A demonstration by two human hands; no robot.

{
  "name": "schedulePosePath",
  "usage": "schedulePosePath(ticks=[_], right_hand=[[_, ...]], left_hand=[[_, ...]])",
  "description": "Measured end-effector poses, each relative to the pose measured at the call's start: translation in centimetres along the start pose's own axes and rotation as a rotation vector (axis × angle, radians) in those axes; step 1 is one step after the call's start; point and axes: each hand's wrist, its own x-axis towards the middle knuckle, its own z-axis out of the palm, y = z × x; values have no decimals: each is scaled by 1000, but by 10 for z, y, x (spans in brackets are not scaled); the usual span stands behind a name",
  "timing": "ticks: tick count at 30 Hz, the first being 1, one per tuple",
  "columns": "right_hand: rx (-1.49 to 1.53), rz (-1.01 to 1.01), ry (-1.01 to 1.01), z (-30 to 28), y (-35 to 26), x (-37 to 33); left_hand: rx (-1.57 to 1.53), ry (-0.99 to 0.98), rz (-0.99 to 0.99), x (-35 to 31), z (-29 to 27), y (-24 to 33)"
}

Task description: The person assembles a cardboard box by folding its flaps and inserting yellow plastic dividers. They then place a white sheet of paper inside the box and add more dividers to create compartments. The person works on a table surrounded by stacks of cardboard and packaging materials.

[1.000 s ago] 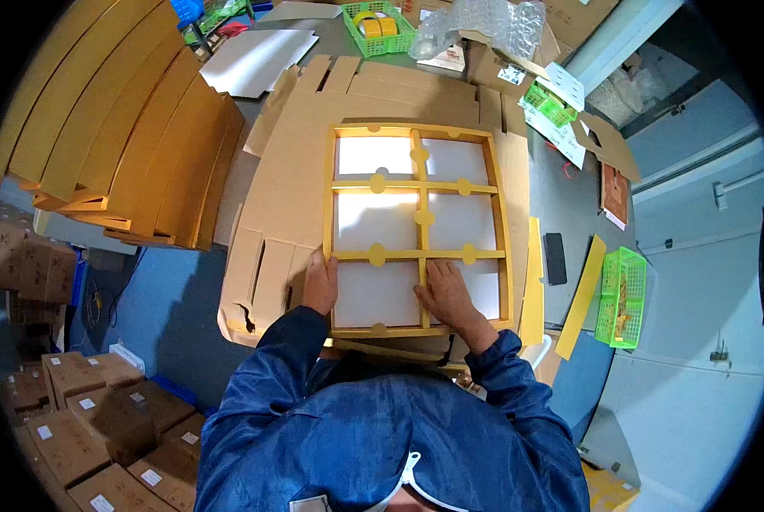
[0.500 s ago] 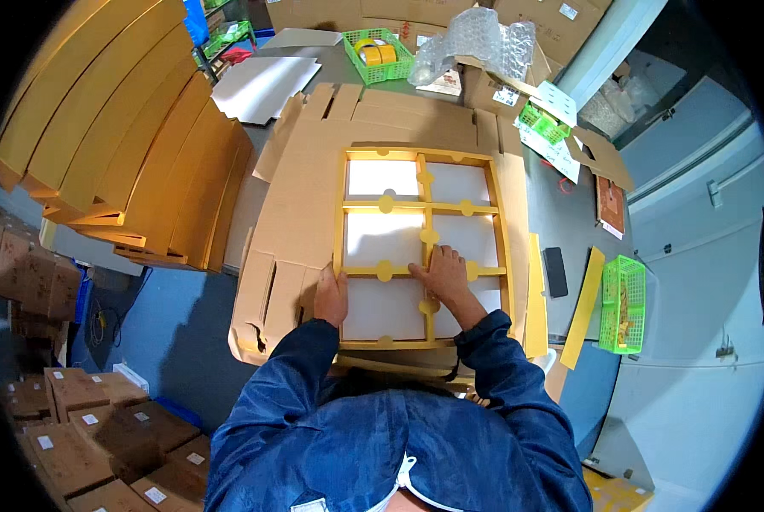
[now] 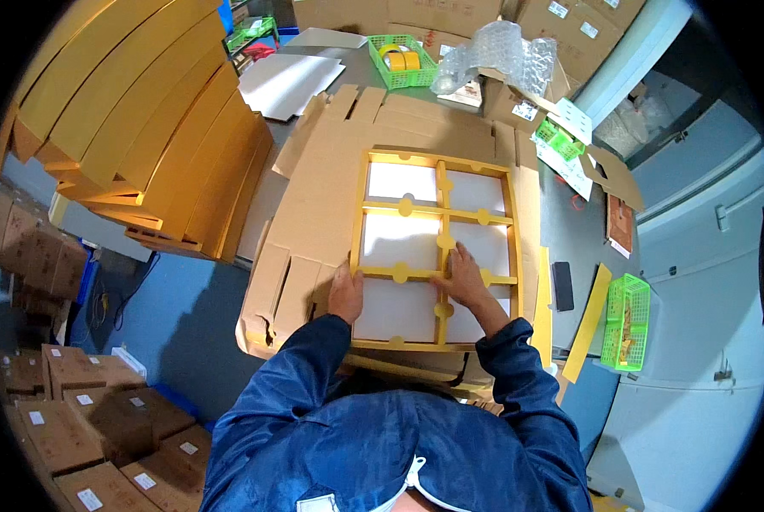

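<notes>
A shallow yellow compartment tray (image 3: 354, 247) lies flat, with white bottoms showing in its several sections and round yellow tabs along its dividers. My left hand (image 3: 345, 294) holds the tray's left wall near the front, the thumb over the rim and the other fingers outside it. Over the middle divider (image 3: 441, 294), close to its crossing with the front cross divider, rests my right hand (image 3: 466, 282). Its thumb reaches left of the divider and its fingers are spread to the right, with nothing seen between them.
Flattened cardboard (image 3: 314, 192) lies under the tray. Tall yellow trays (image 3: 143, 145) are stacked at left. Rightward are a black phone (image 3: 563, 286), yellow strips (image 3: 587, 324) and a green basket (image 3: 626, 324). Tape rolls in another green basket (image 3: 412, 77) and bubble wrap (image 3: 501, 51) stand behind.
The whole view has shifted, so the scene sits a little further right. My right hand has shifted slightly on the divider, its fingers more spread; my left hand stays at the tray's left wall.
</notes>
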Motion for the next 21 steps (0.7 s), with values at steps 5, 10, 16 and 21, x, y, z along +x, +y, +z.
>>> schedulePosePath(ticks=[5, 10, 16, 21], right_hand=[[27, -121, 313, -24, 29, 46], [-257, -93, 161, -25, 37, 88], [-182, -39, -13, -34, 22, 93], [-262, -109, 93, -15, 28, 112]], left_hand=[[-26, -52, -6, 1, -10, 14], [-9, -110, -94, 4, -12, 16], [46, -111, -70, 2, -9, 4], [25, -94, -36, 3, -5, 6]])
